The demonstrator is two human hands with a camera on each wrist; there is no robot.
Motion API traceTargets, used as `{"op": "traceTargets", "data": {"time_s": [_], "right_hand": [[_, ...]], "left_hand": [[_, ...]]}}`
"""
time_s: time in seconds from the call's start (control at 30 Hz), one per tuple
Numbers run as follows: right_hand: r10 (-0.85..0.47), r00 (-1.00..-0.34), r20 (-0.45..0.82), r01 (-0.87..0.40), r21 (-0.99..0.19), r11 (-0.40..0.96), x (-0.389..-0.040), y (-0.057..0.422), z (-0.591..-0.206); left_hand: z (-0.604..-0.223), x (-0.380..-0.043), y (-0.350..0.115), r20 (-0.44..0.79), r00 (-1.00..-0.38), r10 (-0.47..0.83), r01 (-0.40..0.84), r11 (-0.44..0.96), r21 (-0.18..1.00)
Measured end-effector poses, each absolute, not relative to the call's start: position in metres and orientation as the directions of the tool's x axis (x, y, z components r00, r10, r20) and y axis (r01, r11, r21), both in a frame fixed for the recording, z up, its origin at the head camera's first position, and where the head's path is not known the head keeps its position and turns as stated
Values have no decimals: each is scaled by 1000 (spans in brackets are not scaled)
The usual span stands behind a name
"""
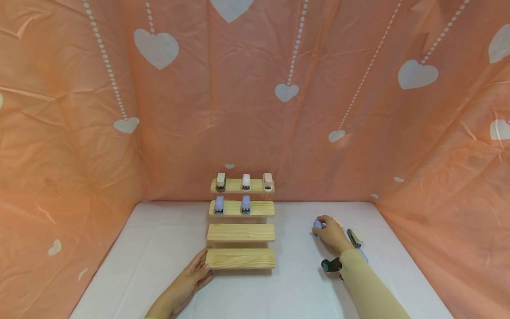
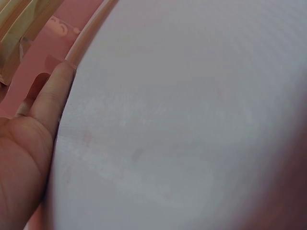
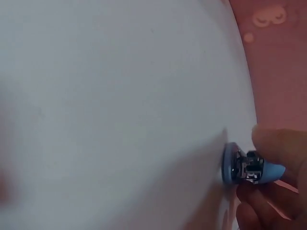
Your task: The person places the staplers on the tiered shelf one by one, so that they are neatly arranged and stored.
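My right hand pinches a small purple stapler between thumb and fingers, over the right side of the white table. In the right wrist view, the metal front of this stapler shows, its base toward the tabletop. At the left end of the lowest step of a wooden display stand, my left hand rests with fairly straight fingers touching it. Cream, white and pink staplers stand on the top step. Two purple staplers occupy the left and middle of the second step.
Beyond my right hand lies a cream and dark green stapler, with a blue-purple one partly behind the sleeve. A dark device is at the right wrist. Orange cloth with hearts encloses the table's back and sides.
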State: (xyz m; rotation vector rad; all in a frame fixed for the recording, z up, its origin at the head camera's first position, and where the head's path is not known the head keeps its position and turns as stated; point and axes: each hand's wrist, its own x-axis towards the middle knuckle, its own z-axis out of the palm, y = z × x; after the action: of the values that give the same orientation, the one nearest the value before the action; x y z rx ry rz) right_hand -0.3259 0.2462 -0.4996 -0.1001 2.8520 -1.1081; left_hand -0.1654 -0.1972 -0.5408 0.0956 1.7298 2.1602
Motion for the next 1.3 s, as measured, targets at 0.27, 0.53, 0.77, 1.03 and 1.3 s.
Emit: {"op": "traceTargets", "data": {"time_s": [0.27, 0.53, 0.77, 1.03, 1.3], "right_hand": [[-94, -996, 4, -72, -676, 733, -322, 236, -502], [-68, -997, 45, -78, -761, 644, -319, 217, -493], [-103, -987, 120, -158, -810, 565, -315, 199, -476], [-150, -964, 219, -264, -849, 457, -307, 174, -454], [-199, -937, 287, -343, -867, 363, -298, 151, -436]], "left_hand": [[-543, -165, -196, -170, -933, 317, -234, -178, 956], [-542, -165, -196, -176, -933, 313, -243, -189, 951], [-541, -166, -197, -171, -929, 327, -245, -201, 948], [-540, -166, -198, -175, -927, 333, -250, -197, 948], [-540, -165, -198, -169, -925, 339, -246, -198, 949]]}}
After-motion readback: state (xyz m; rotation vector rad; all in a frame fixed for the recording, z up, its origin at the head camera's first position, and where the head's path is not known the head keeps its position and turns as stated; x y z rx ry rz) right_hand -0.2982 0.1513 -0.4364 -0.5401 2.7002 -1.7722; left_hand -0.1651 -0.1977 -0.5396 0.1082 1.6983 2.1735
